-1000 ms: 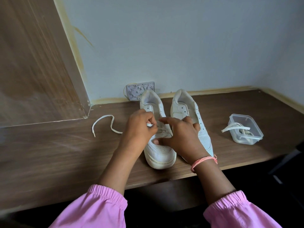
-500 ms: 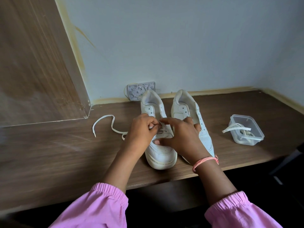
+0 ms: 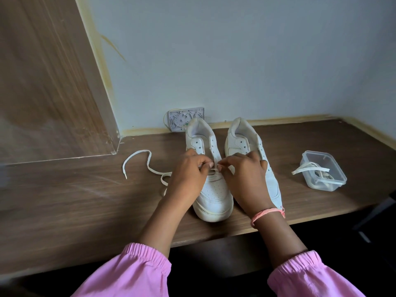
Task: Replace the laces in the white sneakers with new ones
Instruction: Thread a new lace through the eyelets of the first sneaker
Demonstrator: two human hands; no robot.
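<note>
1. Where the wooden surface point(image 3: 64, 202) meets the pale wall, two white sneakers stand side by side, toes toward the person: the left sneaker point(image 3: 211, 189) and the right sneaker point(image 3: 244, 138).
2. The left hand point(image 3: 188, 174) sits over the lower eyelets of the left sneaker, fingers curled, fingertips pinching the white lace point(image 3: 137, 156) at the tongue.
3. The right hand point(image 3: 246, 179) meets it from the opposite side, fingers curled and pinching at the same spot. Whether it holds the lace or the eyelet flap cannot be told.
4. The fingertips of both hands almost touch above the lowest lace row, which crosses the left sneaker just above the perforated toe.
5. The free length of the lace runs left from under the left hand and lies in loose curves on the surface, its tip well apart from the sneaker.
6. The upper eyelets of both sneakers are unlaced.
7. A clear plastic container point(image 3: 334, 166) stands on the surface, right of the right sneaker, holding further white laces point(image 3: 310, 169); one end hangs over its left rim.
8. A small grey patterned box point(image 3: 184, 120) leans against the wall behind the left sneaker.
9. A pink thread band point(image 3: 265, 213) circles the right wrist; both sleeves point(image 3: 137, 273) are pink.
</note>
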